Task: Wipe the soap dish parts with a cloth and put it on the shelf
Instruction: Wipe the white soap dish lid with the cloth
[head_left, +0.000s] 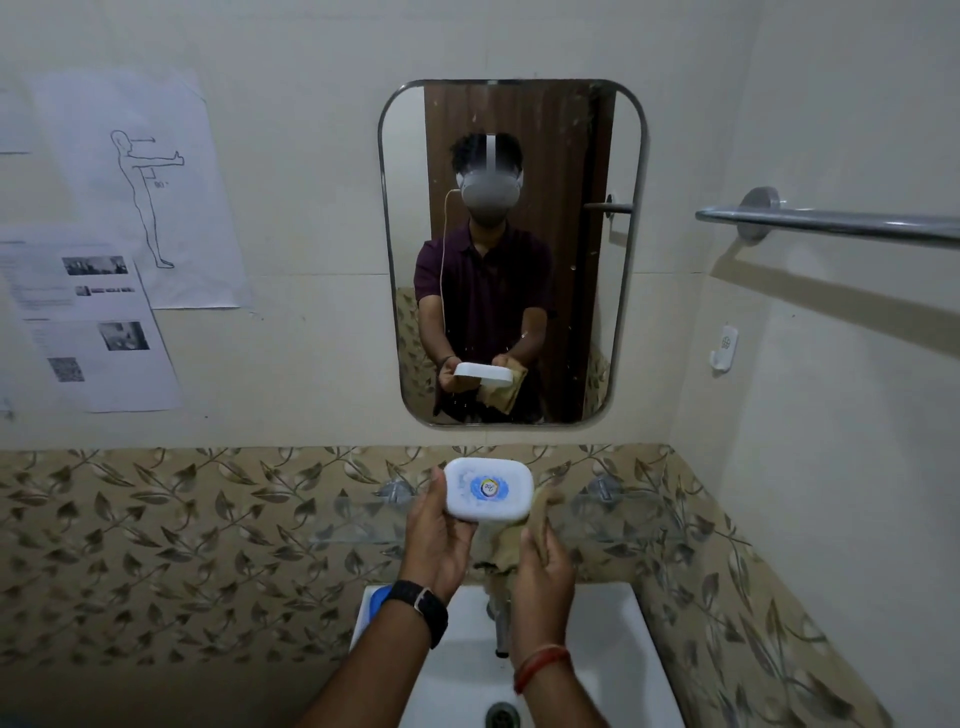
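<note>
The white soap dish lid (489, 489), round sticker facing up, is held in the air above the sink (613, 644), just in front of the glass shelf (623, 525) fixed to the leaf-patterned tile. The left hand (436, 540) pinches it along its near-left edge, thumb on the side and fingers underneath. The right hand (543, 564) is closed around a bunched tan cloth (540, 512), which touches the lid's right end; the rest of the cloth hangs between the two hands. A blue and white piece (375, 603), likely the dish's other part, sits on the sink's left corner, partly hidden by the left wrist.

The wiping step appears to be in hand, working the lid's right edge. Next, the cloth probably needs drawing across the top and rim while the left hand turns the lid, before anything goes to the shelf.
</note>
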